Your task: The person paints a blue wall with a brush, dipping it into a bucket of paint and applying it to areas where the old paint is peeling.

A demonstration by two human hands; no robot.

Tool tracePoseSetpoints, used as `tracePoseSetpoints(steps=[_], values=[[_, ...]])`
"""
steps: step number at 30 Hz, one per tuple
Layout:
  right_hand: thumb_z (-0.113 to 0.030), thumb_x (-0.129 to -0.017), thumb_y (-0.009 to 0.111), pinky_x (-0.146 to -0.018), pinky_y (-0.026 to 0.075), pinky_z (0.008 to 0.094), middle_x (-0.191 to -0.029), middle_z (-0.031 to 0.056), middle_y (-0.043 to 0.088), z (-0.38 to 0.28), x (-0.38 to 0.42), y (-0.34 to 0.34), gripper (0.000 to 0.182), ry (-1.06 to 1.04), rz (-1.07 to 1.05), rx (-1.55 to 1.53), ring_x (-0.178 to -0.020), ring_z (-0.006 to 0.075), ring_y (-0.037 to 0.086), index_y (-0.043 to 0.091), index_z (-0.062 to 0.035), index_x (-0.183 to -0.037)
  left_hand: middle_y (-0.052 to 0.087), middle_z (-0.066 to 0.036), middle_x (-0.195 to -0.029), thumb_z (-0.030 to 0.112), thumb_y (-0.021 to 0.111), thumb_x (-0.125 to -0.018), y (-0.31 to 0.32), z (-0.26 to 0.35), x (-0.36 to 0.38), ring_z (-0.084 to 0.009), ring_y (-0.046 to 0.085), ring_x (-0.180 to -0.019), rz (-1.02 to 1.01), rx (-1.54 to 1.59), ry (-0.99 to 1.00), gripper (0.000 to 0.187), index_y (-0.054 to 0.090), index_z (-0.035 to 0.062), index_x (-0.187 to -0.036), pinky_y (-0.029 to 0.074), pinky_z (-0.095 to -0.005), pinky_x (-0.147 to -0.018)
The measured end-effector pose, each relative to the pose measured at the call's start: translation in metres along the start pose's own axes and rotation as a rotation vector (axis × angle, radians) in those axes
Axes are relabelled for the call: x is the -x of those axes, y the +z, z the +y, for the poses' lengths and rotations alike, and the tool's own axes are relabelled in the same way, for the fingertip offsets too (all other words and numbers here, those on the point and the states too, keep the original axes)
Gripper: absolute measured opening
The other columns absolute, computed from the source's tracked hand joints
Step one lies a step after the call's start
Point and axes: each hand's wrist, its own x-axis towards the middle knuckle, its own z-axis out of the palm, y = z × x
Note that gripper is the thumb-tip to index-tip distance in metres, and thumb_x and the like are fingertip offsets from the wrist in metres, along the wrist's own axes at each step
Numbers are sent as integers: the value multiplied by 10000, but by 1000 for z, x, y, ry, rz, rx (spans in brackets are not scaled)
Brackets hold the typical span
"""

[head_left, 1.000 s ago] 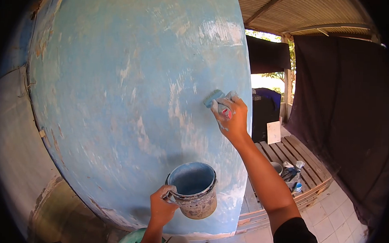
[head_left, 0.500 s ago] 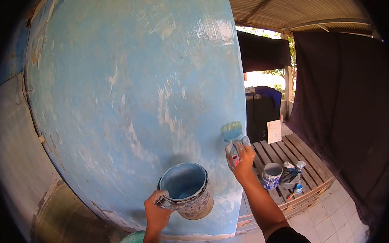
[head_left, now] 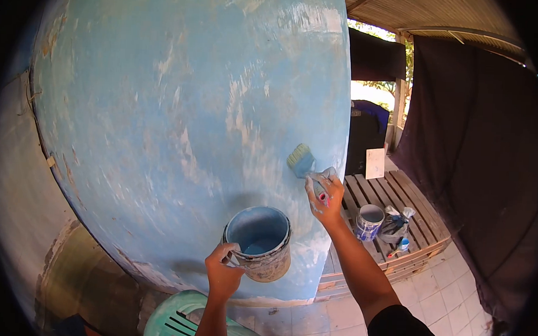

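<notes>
My right hand [head_left: 326,196] is closed round the handle of a wide paintbrush [head_left: 303,161], its pale bristles up against the wall near the right edge. Bluish paint smears the fingers. A paint-stained bucket [head_left: 263,265] with light blue paint inside hangs from my left hand [head_left: 224,268], which grips it at the rim's left side. Behind both stands the wall [head_left: 163,121], light blue with streaky whitish patches.
A green plastic chair [head_left: 166,319] stands low in front of me. To the right, a slatted wooden platform [head_left: 420,204] bears a paint can [head_left: 370,222], a dark plastic bag [head_left: 394,226] and a small blue-tipped brush [head_left: 400,247]. Dark cloth [head_left: 480,147] hangs beyond.
The paintbrush has moved left and up along the wall, its bristles now tilted to the left. My view has shifted, showing more of the green chair. Both hands keep their hold.
</notes>
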Motion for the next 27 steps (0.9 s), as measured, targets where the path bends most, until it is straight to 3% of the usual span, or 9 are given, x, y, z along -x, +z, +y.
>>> tracePoseSetpoints(steps=[5,7,8,11,14,16,17,21,27], values=[[-9,-822,756,-670,479,369,-837,154,615,-1,14,-54,179,131,-365,-29,-730,290,619,737,-5,-1000,708,-180,-1182,-129,822,-632,4,15,1,-314,700,-1122,-71,-150,72,460,692,-2,-1054,543,-371,-992],[1,-848,771,-706,501,314,-880,127,656,-37,-12,-76,163,328,-360,-189,-783,200,660,738,2,-1007,671,-245,-1313,-53,887,-612,9,17,3,-395,683,-1188,-111,-241,322,438,697,20,-999,556,-403,-986],[18,-855,788,-730,519,298,-909,105,675,-56,-27,-88,167,304,-391,-205,-818,166,669,733,10,-1013,671,-245,-1313,-53,887,-612,9,14,7,-395,683,-1188,-117,-241,309,438,697,20,-999,556,-403,-986],[10,-850,816,-744,534,310,-921,103,680,-115,-53,-113,194,445,-416,-332,-833,168,675,737,19,-1026,590,-301,-1428,7,911,-583,7,2,17,-436,640,-1266,-107,-254,366,428,700,40,-954,561,-435,-991],[8,-841,830,-764,547,314,-935,114,708,-137,-54,-115,197,396,-697,-317,-852,173,685,751,9,-1022,543,-336,-1462,29,902,-579,5,-7,18,-448,613,-1305,-89,-247,437,395,709,62,-922,559,-440,-1006],[2,-823,837,-767,550,315,-941,126,733,-140,-38,-96,203,242,-871,-446,-822,200,687,762,-3,-1012,525,-352,-1470,41,889,-586,4,-9,19,-472,603,-1305,-82,-284,579,352,716,75,-890,563,-456,-1007],[-14,-809,834,-783,566,345,-982,158,752,-149,-37,-91,215,152,-948,-345,-831,273,709,770,-12,-1014,525,-352,-1470,41,889,-586,4,-7,19,-472,603,-1305,-90,-278,572,352,716,75,-890,563,-456,-1007],[-61,-824,808,-833,571,412,-1006,207,743,-155,-5,-62,240,147,-1205,-80,-915,375,711,774,-9,-1056,506,-356,-1484,63,862,-636,-3,-2,22,-492,601,-1297,-105,-333,677,268,725,88,-865,573,-476,-995],[-8,-824,778,-883,573,431,-1050,194,749,-160,21,-40,259,90,-1307,-13,-967,383,709,768,2,-1083,503,-374,-1473,84,814,-705,-16,-4,25,-503,600,-1292,-135,-336,717,172,724,85,-852,570,-492,-1000]])
